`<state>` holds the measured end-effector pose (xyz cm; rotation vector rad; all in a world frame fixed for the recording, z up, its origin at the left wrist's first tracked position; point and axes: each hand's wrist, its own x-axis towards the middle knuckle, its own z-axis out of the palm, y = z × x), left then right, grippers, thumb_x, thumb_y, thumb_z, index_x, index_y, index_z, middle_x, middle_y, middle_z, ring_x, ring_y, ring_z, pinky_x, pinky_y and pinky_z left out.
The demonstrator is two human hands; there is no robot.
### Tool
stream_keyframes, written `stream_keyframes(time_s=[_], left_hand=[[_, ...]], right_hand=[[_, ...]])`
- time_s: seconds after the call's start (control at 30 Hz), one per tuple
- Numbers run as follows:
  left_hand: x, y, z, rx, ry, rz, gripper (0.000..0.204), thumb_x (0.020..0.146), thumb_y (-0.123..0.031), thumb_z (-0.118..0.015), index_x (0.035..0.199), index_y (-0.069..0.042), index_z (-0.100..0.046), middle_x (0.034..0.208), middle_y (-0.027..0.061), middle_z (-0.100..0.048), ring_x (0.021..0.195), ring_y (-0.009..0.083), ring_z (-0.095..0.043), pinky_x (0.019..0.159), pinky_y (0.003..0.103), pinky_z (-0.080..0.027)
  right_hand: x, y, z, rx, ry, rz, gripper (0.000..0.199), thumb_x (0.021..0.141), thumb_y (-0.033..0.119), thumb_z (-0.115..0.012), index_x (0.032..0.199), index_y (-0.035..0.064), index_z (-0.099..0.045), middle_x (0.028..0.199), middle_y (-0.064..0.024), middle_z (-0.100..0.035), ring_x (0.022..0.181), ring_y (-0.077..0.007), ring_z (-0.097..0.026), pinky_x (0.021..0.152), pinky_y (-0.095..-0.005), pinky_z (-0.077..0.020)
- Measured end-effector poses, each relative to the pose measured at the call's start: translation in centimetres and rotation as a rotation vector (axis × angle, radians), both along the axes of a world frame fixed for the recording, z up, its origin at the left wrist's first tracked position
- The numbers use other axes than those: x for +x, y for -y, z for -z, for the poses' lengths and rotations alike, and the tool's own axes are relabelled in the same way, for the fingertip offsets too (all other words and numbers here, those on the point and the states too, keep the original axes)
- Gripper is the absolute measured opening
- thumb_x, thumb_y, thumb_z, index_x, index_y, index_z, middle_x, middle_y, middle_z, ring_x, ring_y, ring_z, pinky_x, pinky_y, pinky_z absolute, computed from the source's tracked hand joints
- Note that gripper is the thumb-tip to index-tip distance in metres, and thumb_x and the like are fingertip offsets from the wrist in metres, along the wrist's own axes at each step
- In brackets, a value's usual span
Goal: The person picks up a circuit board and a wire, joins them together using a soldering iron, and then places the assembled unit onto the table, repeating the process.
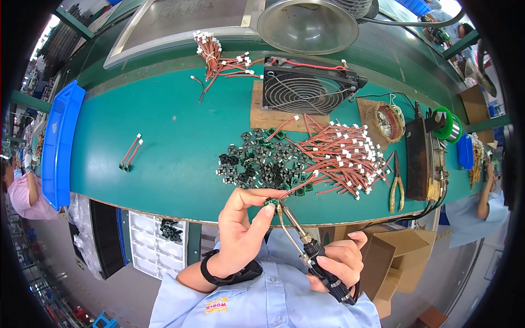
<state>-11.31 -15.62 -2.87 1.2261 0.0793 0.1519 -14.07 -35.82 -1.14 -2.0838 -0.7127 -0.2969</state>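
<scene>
Open cardboard boxes below the table
Brown cardboard boxes [391, 257] are sitting flaps open under the table's [164, 136] near edge, at lower right.

Shirt: I am wearing a light blue button-up work shirt, with an orange embroidered mark showing on the chest.
Sleeves: they are ending short, leaving both forearms bare.
Left wrist: a black strap is circling it, with a black cord trailing off.
Hands: left hand [240, 232] and right hand [339, 262] are going ungloved.
</scene>
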Motion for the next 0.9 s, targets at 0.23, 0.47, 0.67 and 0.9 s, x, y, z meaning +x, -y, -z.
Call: stream_keyframes(time_s=[0.23, 0.47, 0.67, 0.9], left_hand=[[0.02, 0.08, -0.16, 0.031, -0.001, -0.007, 0.012, 0.086, 0.002, -0.054, 0.092, -0.003, -0.046, 0.104, 0.0192, -0.062, 0.099, 0.0229, -0.060, 0.086, 0.033, -0.044], [0.01, 0.09, 0.10, 0.061, 0.033, -0.034, 0.011, 0.086, 0.002, -0.055, 0.091, -0.003, -0.047, 0.104, 0.0197, -0.062, 0.097, 0.0219, -0.060, 0.083, 0.032, -0.046], [-0.05, 0.23, -0.01, 0.122, 0.026, -0.061, 0.011, 0.084, 0.001, -0.056, 0.090, -0.004, -0.048, 0.102, 0.0165, -0.064, 0.093, 0.0181, -0.059, 0.085, 0.031, -0.042], [-0.14, 0.05, 0.09, 0.304, 0.047, -0.084, 0.012, 0.081, 0.001, -0.058, 0.089, -0.006, -0.050, 0.101, 0.0126, -0.067, 0.088, 0.0149, -0.057, 0.085, 0.030, -0.036]], right_hand=[[-0.14, -0.14, -0.18, -0.035, 0.017, 0.015, 0.040, 0.055, 0.024, -0.082, 0.092, 0.0210, -0.067, 0.080, 0.0027, -0.062, 0.071, -0.0127, -0.059, 0.086, -0.0361, -0.0307], [-0.44, 0.14, -0.34, -0.074, -0.003, 0.002, 0.039, 0.055, 0.025, -0.082, 0.091, 0.0213, -0.067, 0.079, 0.0031, -0.062, 0.071, -0.0122, -0.059, 0.088, -0.0358, -0.0300], [-0.57, 0.32, -0.35, -0.063, -0.003, 0.003, 0.037, 0.055, 0.025, -0.081, 0.090, 0.0201, -0.068, 0.078, 0.0031, -0.062, 0.071, -0.0122, -0.059, 0.089, -0.0358, -0.0299], [-0.34, 0.66, -0.40, -0.045, 0.000, -0.016, 0.037, 0.056, 0.027, -0.081, 0.090, 0.0176, -0.068, 0.078, 0.0030, -0.062, 0.070, -0.0123, -0.059, 0.088, -0.0362, -0.0296]])
